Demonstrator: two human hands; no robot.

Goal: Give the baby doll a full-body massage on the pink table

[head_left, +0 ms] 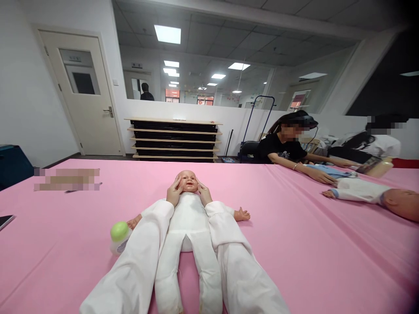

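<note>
Two-handed, touching the face point(189, 180) of a baby doll point(190, 216).
Resting left hand point(174, 191) and right hand point(204, 194), both straight-fingered, against opposite sides.

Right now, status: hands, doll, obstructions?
Left hand and right hand on doll, either side of its face. Doll face-up on pink cloth. Green-capped bottle beside left sleeve, clear of both hands.
</note>
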